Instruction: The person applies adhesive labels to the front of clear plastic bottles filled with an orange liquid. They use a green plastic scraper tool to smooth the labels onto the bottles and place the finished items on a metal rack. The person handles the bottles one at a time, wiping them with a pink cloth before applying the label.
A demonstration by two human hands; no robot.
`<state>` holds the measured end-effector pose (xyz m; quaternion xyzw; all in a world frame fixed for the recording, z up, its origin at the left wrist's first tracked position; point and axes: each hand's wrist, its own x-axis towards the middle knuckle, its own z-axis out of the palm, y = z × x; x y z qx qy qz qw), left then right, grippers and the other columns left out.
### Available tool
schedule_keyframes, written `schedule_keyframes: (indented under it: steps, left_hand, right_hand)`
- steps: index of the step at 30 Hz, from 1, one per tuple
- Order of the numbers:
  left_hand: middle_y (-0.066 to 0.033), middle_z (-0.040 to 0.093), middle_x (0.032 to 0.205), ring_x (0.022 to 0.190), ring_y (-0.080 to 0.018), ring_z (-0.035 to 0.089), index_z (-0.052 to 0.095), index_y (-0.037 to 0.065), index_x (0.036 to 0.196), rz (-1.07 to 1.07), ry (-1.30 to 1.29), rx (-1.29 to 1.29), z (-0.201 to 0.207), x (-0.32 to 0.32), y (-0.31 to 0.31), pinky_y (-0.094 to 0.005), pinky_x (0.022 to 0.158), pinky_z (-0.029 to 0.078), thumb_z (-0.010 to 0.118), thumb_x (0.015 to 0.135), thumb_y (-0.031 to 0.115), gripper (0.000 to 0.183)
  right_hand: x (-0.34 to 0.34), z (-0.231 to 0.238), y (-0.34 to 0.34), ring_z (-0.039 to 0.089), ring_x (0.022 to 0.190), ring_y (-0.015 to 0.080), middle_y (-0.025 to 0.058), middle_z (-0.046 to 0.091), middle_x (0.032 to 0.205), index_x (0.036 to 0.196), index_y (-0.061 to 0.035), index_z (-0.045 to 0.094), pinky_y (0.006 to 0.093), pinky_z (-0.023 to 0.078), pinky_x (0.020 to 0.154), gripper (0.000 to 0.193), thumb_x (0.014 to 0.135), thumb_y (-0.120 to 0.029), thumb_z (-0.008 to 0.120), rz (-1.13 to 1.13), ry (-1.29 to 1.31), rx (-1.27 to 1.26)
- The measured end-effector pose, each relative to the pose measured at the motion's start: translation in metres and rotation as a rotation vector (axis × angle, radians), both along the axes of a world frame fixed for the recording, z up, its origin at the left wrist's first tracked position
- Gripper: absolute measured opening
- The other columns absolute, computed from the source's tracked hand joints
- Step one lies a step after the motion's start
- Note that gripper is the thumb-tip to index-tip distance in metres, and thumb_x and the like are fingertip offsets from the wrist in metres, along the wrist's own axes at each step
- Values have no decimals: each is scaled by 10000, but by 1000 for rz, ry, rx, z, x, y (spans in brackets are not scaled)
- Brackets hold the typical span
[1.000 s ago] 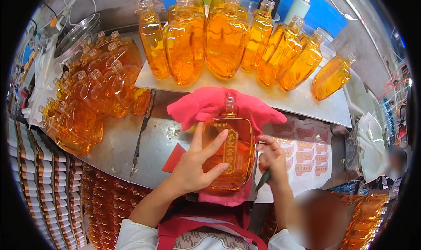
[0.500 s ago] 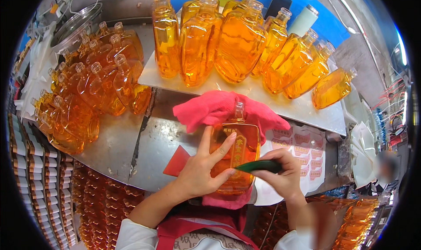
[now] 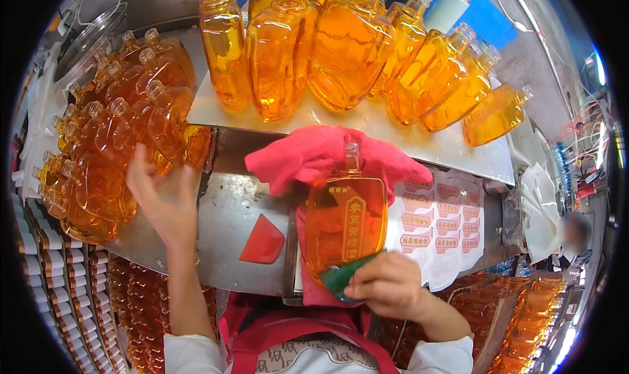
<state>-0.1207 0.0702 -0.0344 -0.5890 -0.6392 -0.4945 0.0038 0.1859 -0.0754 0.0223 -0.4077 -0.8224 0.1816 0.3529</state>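
An amber glass bottle [image 3: 327, 210] with a gold label lies on a pink cloth [image 3: 298, 154], its neck pointing away from me. My right hand [image 3: 390, 287] grips a green scraper [image 3: 347, 275], whose blade rests over the lower part of the bottle. Off to the left, my left hand [image 3: 162, 200] is raised with its fingers apart, slightly blurred and holding nothing. It is in front of a group of standing amber bottles [image 3: 108, 184]; whether it touches one I cannot tell. A flat red scraper [image 3: 263, 239] lies on the metal table between this hand and the cloth.
A raised white board [image 3: 367, 121] at the back carries several tall amber bottles [image 3: 350, 53]. Sheets of pink-and-white labels [image 3: 436, 223] lie right of the cloth. Stacked rows of bottles [image 3: 534, 321] stand below the table, and a light green flask [image 3: 447, 10] stands behind.
My left hand has left the label on the bottle and swung left toward the bottle group. My right hand has drawn the green scraper down and left to the bottle's lower end.
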Motion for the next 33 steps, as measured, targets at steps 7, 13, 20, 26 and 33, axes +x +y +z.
schedule_keyframes:
  steps: [7, 13, 20, 26, 33]
  left_hand:
    - [-198, 470, 1313, 1217, -361, 463, 419, 56, 1435, 107, 103, 196, -30, -21, 58, -451, 1047, 388, 803, 796, 216, 762]
    - [-223, 481, 1356, 1249, -363, 475, 399, -7, 1416, 84, 22, 107, -32, 5, 67, -439, 1058, 381, 804, 787, 182, 772]
    - [-204, 594, 1213, 1064, -318, 610, 475, -28, 1272, 94, -34, 40, -25, -6, 69, -389, 922, 486, 786, 796, 129, 590]
    - [-201, 568, 1219, 1085, -295, 573, 470, -33, 1281, 67, -56, 9, -22, -23, 32, -379, 955, 461, 797, 790, 130, 612]
    - [-149, 493, 1285, 1166, -261, 504, 436, -9, 1324, -86, -63, -77, -12, -45, -56, -370, 1020, 401, 765, 771, 3, 644]
  right_hand:
    - [23, 39, 67, 636, 751, 136, 83, 687, 849, 945, -39, 687, 262, 505, 685, 177, 777, -8, 733, -414, 370, -351]
    - [30, 38, 65, 661, 845, 244, 39, 698, 922, 926, -101, 721, 320, 514, 702, 248, 695, -17, 756, -43, -209, 61]
    - [50, 33, 7, 681, 856, 210, 33, 714, 928, 886, -108, 722, 337, 530, 720, 240, 683, 19, 746, 83, 3, -283]
    - [52, 21, 46, 672, 836, 238, 43, 695, 922, 868, -87, 694, 341, 535, 709, 189, 711, 11, 731, -71, -115, 109]
    - [38, 30, -19, 651, 831, 299, 102, 660, 914, 999, -69, 627, 390, 528, 722, 231, 777, -6, 618, -42, 136, -358]
